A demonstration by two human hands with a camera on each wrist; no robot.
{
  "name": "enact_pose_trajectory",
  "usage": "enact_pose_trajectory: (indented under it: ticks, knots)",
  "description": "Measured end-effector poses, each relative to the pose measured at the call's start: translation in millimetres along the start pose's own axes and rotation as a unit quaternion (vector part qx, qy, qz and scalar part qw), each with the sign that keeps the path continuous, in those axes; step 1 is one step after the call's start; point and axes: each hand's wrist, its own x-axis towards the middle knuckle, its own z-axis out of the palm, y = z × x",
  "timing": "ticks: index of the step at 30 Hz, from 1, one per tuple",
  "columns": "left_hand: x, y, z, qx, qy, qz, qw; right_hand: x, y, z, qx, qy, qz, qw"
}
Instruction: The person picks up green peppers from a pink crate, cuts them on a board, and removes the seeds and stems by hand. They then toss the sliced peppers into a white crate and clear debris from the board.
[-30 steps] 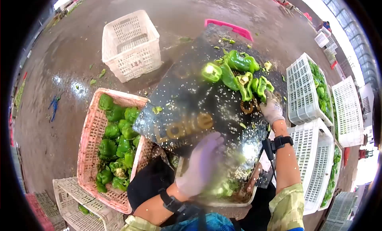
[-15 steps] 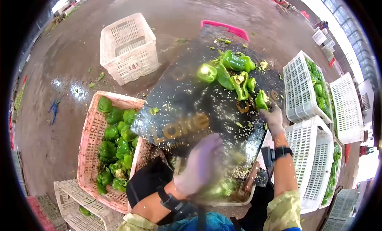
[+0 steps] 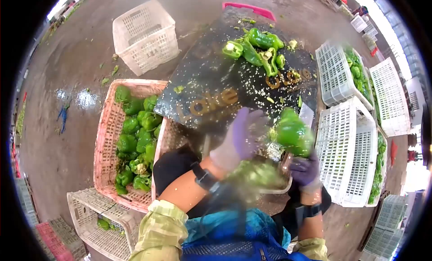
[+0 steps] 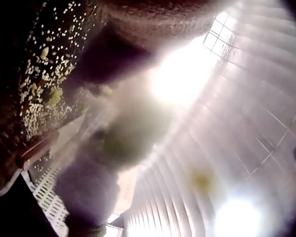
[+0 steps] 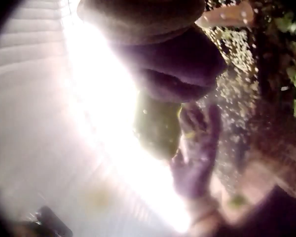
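In a purple and white glove, the right hand (image 3: 307, 171) grips a green pepper (image 3: 293, 132) near the board's lower right edge; the pepper is blurred. The right wrist view shows its curled fingers above the pepper (image 5: 159, 126). Palm toward the pepper, the left hand (image 3: 238, 141) is spread with fingers extended and holds nothing. A knife-like blade (image 3: 306, 114) lies beside the pepper, its brown handle (image 3: 286, 163) below. Pepper pieces (image 3: 252, 53) and scattered seeds cover the upper part of the dark board (image 3: 209, 76).
A pinkish crate (image 3: 102, 139) of green peppers stands left of the board, with an empty white crate (image 3: 148, 54) beyond. White crates (image 3: 335, 148) line the right side, some holding peppers. Below the hands sits a container (image 3: 270, 190) with green scraps.
The right hand has left the cut piece by the board's right side and come nearer the body, now gripping a larger pepper. The left hand has spread its fingers and turned toward it.
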Motion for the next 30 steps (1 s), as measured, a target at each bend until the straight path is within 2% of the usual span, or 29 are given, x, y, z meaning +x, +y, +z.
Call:
enact_pose_trajectory:
  ticks: [2, 3, 6, 7, 8, 10, 12, 13, 14, 16, 18, 19, 22, 23, 24, 25, 28, 29, 30]
  knots:
    - [0.8, 8.9, -5.2, -0.005, 0.075, -0.024, 0.997, -28.0, -40.2, 16.2, 0.022, -0.003, -0.116, 0.993]
    - [-4.4, 15.3, 2.7, -0.021, 0.094, -0.015, 0.995, -55.8, -83.2, -17.2, 0.02, 0.061, -0.23, 0.971]
    - [-5.7, 18.5, 0.4, -0.031, 0.12, -0.001, 0.992, -109.9, -158.8, -16.7, 0.016, -0.078, -0.405, 0.911]
    - [-6.9, 21.8, 7.0, -0.038, 0.13, -0.001, 0.991, -119.1, -175.4, -15.5, 0.101, -0.011, -0.475, 0.874]
    - [-9.6, 24.6, 11.9, -0.04, 0.129, -0.001, 0.991, -110.4, -185.2, -2.9, 0.11, 0.137, -0.561, 0.809]
    - [-12.0, 28.5, 17.0, -0.038, 0.126, 0.002, 0.991, -57.1, -194.8, -1.8, -0.059, 0.128, -0.54, 0.83]
    - [-6.7, 30.3, 16.1, -0.028, 0.144, 0.017, 0.989, 13.0, -186.0, 3.0, -0.222, 0.117, -0.505, 0.826]
    - [-8.3, 34.2, 22.7, -0.009, 0.154, 0.031, 0.988, 55.2, -158.0, 37.9, -0.326, 0.187, -0.411, 0.831]
    - [-7.6, 36.1, 24.7, 0.011, 0.164, 0.044, 0.985, 97.1, -119.5, 83.9, -0.437, 0.252, -0.348, 0.791]
    - [-2.9, 37.6, 12.9, -0.037, 0.163, 0.047, 0.985, 169.4, -125.1, 56.4, -0.623, 0.211, -0.257, 0.708]
    - [-4.5, 44.6, 17.9, -0.037, 0.191, 0.055, 0.979, 229.3, -126.8, 45.8, -0.683, 0.178, -0.257, 0.66]
    - [-6.5, 47.7, 21.6, -0.038, 0.197, 0.058, 0.978, 252.8, -132.5, 39.0, -0.694, 0.156, -0.264, 0.652]
    - [-4.9, 54.3, 20.1, -0.034, 0.187, 0.062, 0.98, 295.9, -135.0, 50.0, -0.786, 0.214, -0.277, 0.51]
    - [-0.2, 56.7, 15.3, -0.084, 0.192, 0.035, 0.977, 313.1, -146.4, 32.4, -0.78, 0.239, -0.288, 0.501]
    - [0.8, 54.3, 10.2, -0.091, 0.175, 0.043, 0.979, 330.6, -160.9, 12.9, -0.772, 0.261, -0.305, 0.493]
    - [3.3, 55.5, 9.0, -0.086, 0.186, 0.035, 0.978, 337.7, -165.3, 8.5, -0.785, 0.282, -0.297, 0.465]
    - [6.0, 52.2, 2.3, -0.094, 0.187, 0.03, 0.977, 326.8, -146.3, 25.6, -0.797, 0.369, -0.258, 0.403]
    - [8.3, 58.2, 12.5, -0.094, 0.229, 0.006, 0.969, 324.5, -144.7, 27.7, -0.789, 0.358, -0.262, 0.425]
    - [8.2, 57.4, 13.1, -0.09, 0.228, 0.003, 0.969, 319.0, -145.4, 27.8, -0.784, 0.348, -0.262, 0.443]
